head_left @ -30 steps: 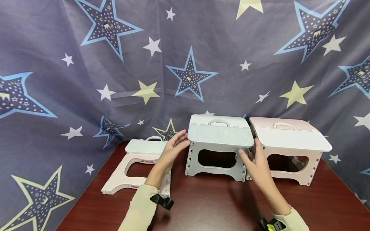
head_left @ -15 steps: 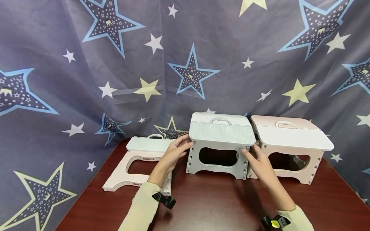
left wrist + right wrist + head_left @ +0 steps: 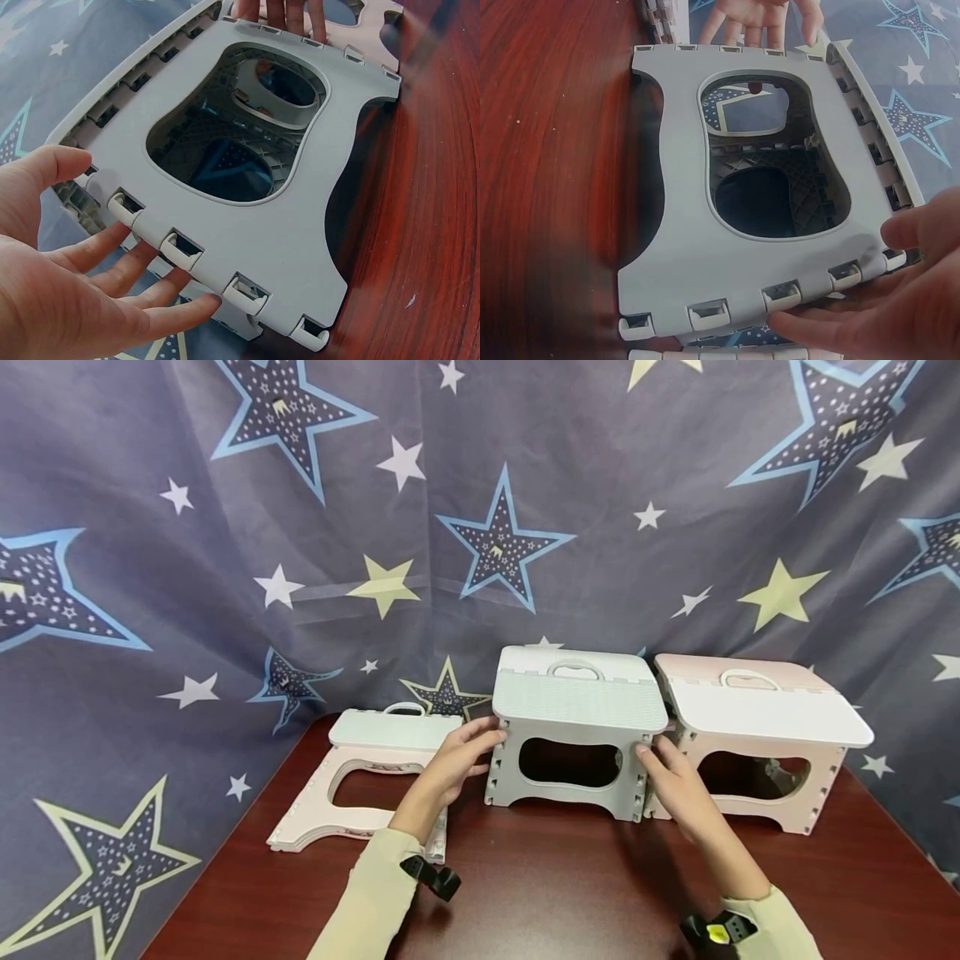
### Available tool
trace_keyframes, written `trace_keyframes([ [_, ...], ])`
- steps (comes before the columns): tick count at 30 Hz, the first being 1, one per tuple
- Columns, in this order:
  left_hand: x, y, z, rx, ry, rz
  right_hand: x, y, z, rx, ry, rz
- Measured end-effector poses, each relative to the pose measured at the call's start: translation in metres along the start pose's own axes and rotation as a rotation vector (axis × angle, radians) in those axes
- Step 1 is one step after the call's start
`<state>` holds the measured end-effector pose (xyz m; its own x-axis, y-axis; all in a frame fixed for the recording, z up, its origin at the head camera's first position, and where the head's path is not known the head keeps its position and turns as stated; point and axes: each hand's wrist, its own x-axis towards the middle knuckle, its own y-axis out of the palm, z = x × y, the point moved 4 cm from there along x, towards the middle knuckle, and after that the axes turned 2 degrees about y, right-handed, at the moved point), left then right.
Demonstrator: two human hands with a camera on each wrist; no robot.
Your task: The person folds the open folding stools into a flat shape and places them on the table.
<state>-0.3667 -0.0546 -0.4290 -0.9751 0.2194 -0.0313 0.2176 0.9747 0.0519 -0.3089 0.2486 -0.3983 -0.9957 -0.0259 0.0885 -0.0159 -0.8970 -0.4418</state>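
Observation:
A pale grey-green folding stool point(image 3: 577, 702) stands unfolded on the table, its white carry handle on top. My left hand point(image 3: 452, 764) is at its left side. In the left wrist view, the thumb touches the upper corner while long, spread fingers lie along the hinged side of the front panel point(image 3: 262, 236). At the right side is my right hand point(image 3: 675, 781). The right wrist view has that thumb against the front panel point(image 3: 681, 195) and the fingers fairly straight along the side, partly hidden by the panel.
A pink-and-white folding stool point(image 3: 772, 714) stands unfolded close on the right. Left of the left hand, a folded pink and pale-green stool point(image 3: 318, 818) lies flat. The dark red wooden table point(image 3: 540, 893) meets a star-patterned cloth point(image 3: 360, 510) behind.
Both hands have come in against the stool's sides. The right hand has dropped from beside the seat edge to the side panel. The stools show no clear movement.

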Motion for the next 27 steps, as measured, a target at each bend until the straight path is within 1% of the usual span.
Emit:
trace_keyframes([
  [6, 0.0018, 0.0003, 0.0003, -0.023, -0.009, 0.003, 0.0036, -0.0046, -0.0041, 0.06, 0.009, 0.021],
  [13, 0.0025, -0.0011, 0.0043, -0.038, -0.02, -0.01, 0.0055, -0.0036, -0.0088, 0.087, 0.021, 0.067],
  [20, 0.0035, -0.0011, 0.006, -0.055, -0.033, -0.03, 0.0046, -0.0031, -0.0091, 0.073, 0.032, 0.045],
  [27, 0.0025, -0.0039, 0.0042, -0.05, -0.036, -0.023, 0.0048, -0.002, -0.0092, 0.076, 0.035, 0.041],
])
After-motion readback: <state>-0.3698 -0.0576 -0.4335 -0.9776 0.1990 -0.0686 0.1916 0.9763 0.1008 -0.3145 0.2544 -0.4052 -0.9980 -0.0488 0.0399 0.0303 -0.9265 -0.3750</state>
